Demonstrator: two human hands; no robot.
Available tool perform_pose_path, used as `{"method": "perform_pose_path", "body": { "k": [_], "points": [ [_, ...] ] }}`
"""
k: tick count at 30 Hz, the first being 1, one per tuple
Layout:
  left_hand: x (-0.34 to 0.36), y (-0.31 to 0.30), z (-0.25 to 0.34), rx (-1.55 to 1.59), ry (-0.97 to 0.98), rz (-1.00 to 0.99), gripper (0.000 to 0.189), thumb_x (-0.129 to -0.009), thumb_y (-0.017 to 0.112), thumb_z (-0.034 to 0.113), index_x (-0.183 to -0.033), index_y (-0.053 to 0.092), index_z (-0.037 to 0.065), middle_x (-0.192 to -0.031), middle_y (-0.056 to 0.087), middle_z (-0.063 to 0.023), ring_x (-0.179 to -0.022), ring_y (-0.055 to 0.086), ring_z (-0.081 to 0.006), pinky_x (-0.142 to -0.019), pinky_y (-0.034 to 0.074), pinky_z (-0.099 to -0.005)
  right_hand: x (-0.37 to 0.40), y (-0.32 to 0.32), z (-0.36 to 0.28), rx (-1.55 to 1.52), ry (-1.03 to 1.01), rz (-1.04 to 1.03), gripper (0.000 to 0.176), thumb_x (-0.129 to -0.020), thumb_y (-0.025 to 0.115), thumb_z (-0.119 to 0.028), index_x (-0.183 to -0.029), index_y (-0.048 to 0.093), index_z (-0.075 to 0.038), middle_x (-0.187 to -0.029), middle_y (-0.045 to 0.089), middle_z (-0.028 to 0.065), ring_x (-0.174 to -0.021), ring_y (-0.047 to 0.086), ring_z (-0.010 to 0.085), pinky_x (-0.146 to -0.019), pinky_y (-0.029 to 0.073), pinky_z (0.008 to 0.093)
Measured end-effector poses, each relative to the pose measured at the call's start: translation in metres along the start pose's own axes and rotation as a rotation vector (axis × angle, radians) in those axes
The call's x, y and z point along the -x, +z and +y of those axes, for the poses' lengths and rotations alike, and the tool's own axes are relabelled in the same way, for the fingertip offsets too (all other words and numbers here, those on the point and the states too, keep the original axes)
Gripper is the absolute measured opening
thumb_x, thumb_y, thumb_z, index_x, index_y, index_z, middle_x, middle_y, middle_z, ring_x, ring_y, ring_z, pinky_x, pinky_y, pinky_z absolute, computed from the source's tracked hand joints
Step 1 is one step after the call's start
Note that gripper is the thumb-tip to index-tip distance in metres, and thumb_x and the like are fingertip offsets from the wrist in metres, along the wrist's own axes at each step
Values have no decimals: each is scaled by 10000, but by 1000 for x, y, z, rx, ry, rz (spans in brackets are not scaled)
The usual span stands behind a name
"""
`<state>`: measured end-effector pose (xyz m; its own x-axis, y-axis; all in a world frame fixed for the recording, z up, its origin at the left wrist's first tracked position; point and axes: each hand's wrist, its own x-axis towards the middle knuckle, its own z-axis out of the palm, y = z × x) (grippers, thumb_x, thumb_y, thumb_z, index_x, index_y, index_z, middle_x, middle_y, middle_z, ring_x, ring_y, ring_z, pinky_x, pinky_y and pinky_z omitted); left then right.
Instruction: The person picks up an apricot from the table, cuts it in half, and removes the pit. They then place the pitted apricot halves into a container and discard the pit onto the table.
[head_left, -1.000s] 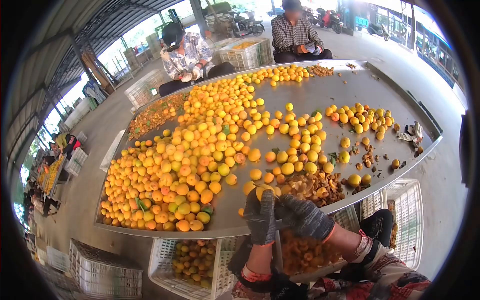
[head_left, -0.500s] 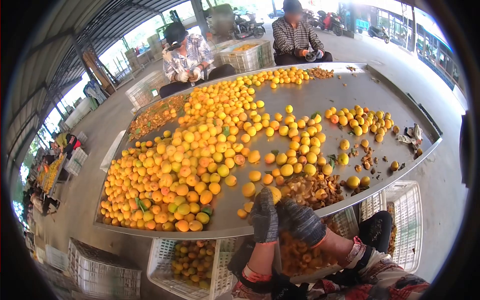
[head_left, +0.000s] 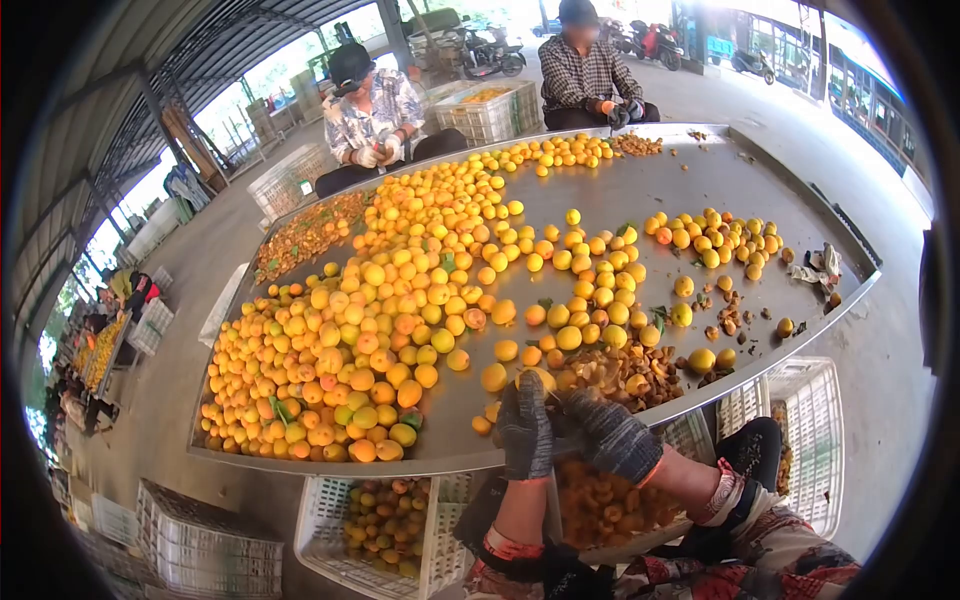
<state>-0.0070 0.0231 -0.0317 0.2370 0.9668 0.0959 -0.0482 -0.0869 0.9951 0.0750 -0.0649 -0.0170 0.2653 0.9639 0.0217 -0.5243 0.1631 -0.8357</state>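
Note:
Both my hands wear dark grey knit gloves and meet at the near edge of the metal table. My left hand [head_left: 526,430] is closed around an apricot [head_left: 540,379], whose yellow top shows above the fingers. Close beside it on the right, my right hand [head_left: 612,437] is closed with its fingertips toward the fruit; what it grips is too small to make out. Just beyond the right hand lies a heap of brown peelings and pits [head_left: 625,375]. Left of my hands spreads a large pile of whole apricots [head_left: 350,340].
The steel table [head_left: 470,400] has a raised rim. Below it stand a white crate of darker fruit [head_left: 315,525], a crate of apricot pieces [head_left: 610,505] and another white crate [head_left: 825,440]. Two people sit across the table. A crumpled glove [head_left: 820,265] lies at the right.
My right hand has shifted slightly down, and its blur has cleared. The apricot in my left hand sits a little lower. The whole view has shifted slightly.

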Motion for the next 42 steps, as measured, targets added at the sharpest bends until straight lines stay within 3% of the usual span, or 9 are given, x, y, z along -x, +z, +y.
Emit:
{"method": "perform_pose_path", "body": {
  "k": [2, 5, 12, 15, 17, 24, 36, 38, 42],
  "points": [
    [-6, 0, -8, 91, -121, -46, 372, -902, 455, 298, -1048, 539, -33, -891, 604, -158, -817, 566, -243, -730, 444, -326, 1, 3, -11, 1337, -404, -116, 338, -845, 497, -69, -1165, 450, 28, -1043, 557, 183, -917, 573, 290, -781, 469, 333],
    [-14, 1, -31, 0, -54, -70, 364, -899, 462, 292, -1049, 542, -30, -887, 608, -147, -823, 569, -231, -733, 444, -323, 6, 11, -17, 1491, -250, -89, 395, -840, 506, -79, -1210, 411, 20, -1059, 559, 184, -927, 579, 277, -798, 462, 333],
    [0, -8, 18, 15, -31, -48, 310, -879, 509, 269, -997, 561, -13, -830, 618, -126, -773, 585, -213, -687, 454, -319, 1, 1, -4, 379, -119, -82, 376, -836, 510, -97, -1184, 436, 26, -1056, 548, 199, -921, 568, 315, -799, 457, 359],
    [0, -8, 14, 2, 156, -103, 315, -871, 533, 278, -975, 554, -19, -832, 584, -54, -746, 531, -123, -644, 439, -250, -1, 0, -38, 1588, -873, -409, 341, -837, 520, -102, -1144, 467, 37, -1042, 551, 213, -932, 568, 310, -787, 460, 354],
    [-1, -3, 0, -88, 271, 65, 289, -866, 536, 289, -890, 567, 3, -746, 603, -75, -664, 564, -155, -588, 444, -291, 13, 30, -60, 1015, -48, -49, 301, -819, 571, -58, -1111, 530, 6, -918, 618, 139, -845, 601, 155, -710, 487, 308],
    [-3, -21, 13, 501, -386, -133, 316, -875, 504, 261, -980, 564, -31, -863, 614, -93, -799, 579, -181, -700, 462, -297, 28, 5, -95, 1033, 42, 90, 249, -795, 621, -62, -1039, 575, -44, -807, 605, 9, -709, 567, 88, -609, 451, 216],
    [0, -11, -39, -458, 588, -378, 327, -897, 451, 186, -1124, 508, -42, -1067, 572, -133, -983, 530, -199, -868, 416, -304, -26, 1, -70, 1099, -240, -324, 599, -679, 740, -140, -1199, 462, -34, -1204, 468, 164, -1117, 450, 283, -926, 370, 377],
    [-5, 3, -56, 601, -478, -207, 388, -878, 498, 264, -1180, 468, 23, -1079, 527, -83, -965, 524, -185, -855, 450, -300, -31, -8, -57, 1244, -302, -282, 635, -684, 724, -310, -1201, 458, -52, -1160, 498, 176, -1075, 489, 306, -894, 396, 380],
    [4, 12, -20, 520, -427, -273, 349, -925, 401, 246, -1082, 540, -33, -1051, 571, -95, -930, 532, -147, -836, 433, -275, -35, -15, -46, 1334, -336, -251, 668, -667, 729, -322, -1207, 449, -46, -1156, 492, 193, -1072, 485, 330, -890, 397, 387]
  ]
}}
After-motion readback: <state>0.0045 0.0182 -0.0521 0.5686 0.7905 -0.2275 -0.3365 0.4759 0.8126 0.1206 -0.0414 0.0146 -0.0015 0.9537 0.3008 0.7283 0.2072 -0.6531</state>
